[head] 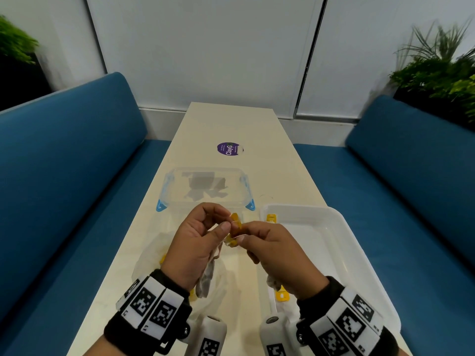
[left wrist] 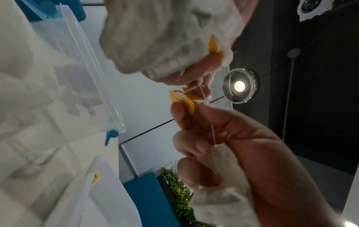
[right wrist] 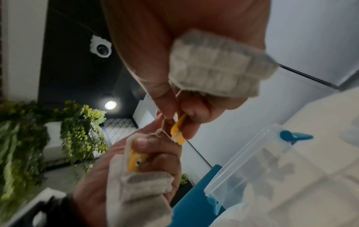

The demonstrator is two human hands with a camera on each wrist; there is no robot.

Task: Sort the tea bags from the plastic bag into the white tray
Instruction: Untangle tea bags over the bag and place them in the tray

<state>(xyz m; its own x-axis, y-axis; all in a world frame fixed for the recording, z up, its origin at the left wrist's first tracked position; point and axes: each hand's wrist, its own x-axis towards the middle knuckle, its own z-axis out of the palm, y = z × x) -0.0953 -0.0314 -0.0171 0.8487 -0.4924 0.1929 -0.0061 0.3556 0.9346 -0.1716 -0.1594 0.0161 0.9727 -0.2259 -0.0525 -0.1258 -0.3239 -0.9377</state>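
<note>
Tea bags (head: pixel 205 276) with tangled strings are held above the surface (head: pixel 231 124), so yellow tags (head: pixel 236 222) are pinched by left hand (head: pixel 198 242) and right hand (head: pixel 277 250) for separation. The white tray (head: pixel 334 242) lies just right; the plastic bag (head: pixel 151 255) lies below.

Bare table (head: pixel 231 124) is lying open beyond the clear container (head: pixel 205 187); the white tray (head: pixel 334 227) is crowding the right side, the plastic bag (head: pixel 151 255) the left.

head view looks down from above; both wrist views look up close, sharing the knotted yellow tags (head: pixel 236 224).
</note>
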